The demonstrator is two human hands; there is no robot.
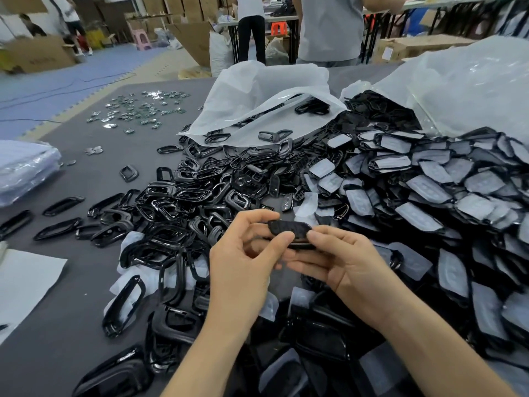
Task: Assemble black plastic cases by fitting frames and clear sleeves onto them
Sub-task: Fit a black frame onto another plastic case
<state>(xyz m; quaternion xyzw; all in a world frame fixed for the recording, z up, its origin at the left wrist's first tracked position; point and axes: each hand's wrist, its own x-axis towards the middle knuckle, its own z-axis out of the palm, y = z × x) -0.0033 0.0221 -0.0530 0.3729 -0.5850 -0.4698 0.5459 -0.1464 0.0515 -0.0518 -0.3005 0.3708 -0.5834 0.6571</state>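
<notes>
Pinching black case ends | left hand | right hand | frames crowding beneath

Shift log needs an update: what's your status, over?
Left hand and right hand both pinch one case, held up. Frames heaped left, sleeved parts right. Nothing blocks the hands.
</notes>
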